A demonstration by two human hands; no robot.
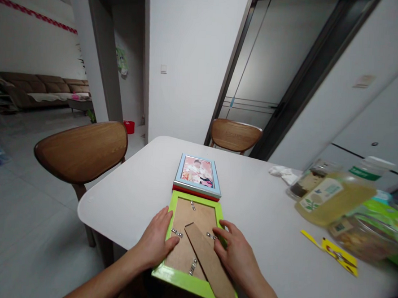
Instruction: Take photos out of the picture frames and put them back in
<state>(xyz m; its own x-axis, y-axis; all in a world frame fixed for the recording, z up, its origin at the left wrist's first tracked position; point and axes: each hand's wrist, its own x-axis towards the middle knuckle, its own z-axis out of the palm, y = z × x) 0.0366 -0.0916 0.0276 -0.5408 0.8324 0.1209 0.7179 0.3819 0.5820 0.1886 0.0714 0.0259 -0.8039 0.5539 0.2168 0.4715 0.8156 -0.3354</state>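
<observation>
A green picture frame (186,281) lies face down at the near table edge, its brown backing board (200,210) showing. Metal clips (192,266) sit on all four sides of the board. A brown stand leg (212,266) slants across it toward the lower right. My left hand (155,238) grips the left rim, thumb on the board near the left clip. On the right rim, my right hand (238,248) has its fingers bent round the edge, touching near the right clip. Just beyond lies a blue picture frame (199,189), face up on a red one (196,193).
On the right of the white table (125,198) stand a large bottle of yellow liquid (337,198), a jar (313,178) and a clear food container (365,238). A yellow packet (340,256) and crumpled tissue (283,173) lie nearby. Wooden chairs (84,151) stand around.
</observation>
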